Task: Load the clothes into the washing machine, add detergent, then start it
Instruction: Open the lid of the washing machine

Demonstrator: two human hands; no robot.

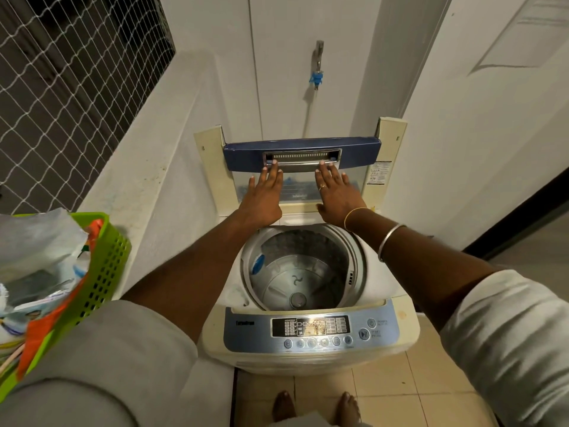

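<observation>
Barely begun, by the look of it. Washing machine point(308, 359) stands against the wall with its lid point(301, 167) folded up and back, leaning near upright behind the drum opening. Both hands lie flat on the lid: left hand point(264, 195) with fingers together and fingertips reaching the metal handle strip point(303, 164); right hand point(337, 192) with fingers slightly spread, tips at the same strip. Neither hand pinches or holds anything; palms press against the lid panel.

Drum point(303, 269) below the hands looks empty: bare metal wall, agitator plate at the bottom, a blue part on its left wall. No clothes inside. Clothes seem to be in the green basket point(104, 269) left of the machine, on the ledge; white and orange fabric or bags show over its rim, exact contents unclear.

Judged done: lid open. Judged left: load clothes, add detergent, close the lid, start. No detergent container can be picked out.

Writing: control panel point(311, 329) at the machine's front edge carries a dark word at its left, too blurred to read with confidence. Button captions beside the power and start/pause symbols are illegible. Warning sticker point(379, 173) right of the lid is too small to read.
</observation>
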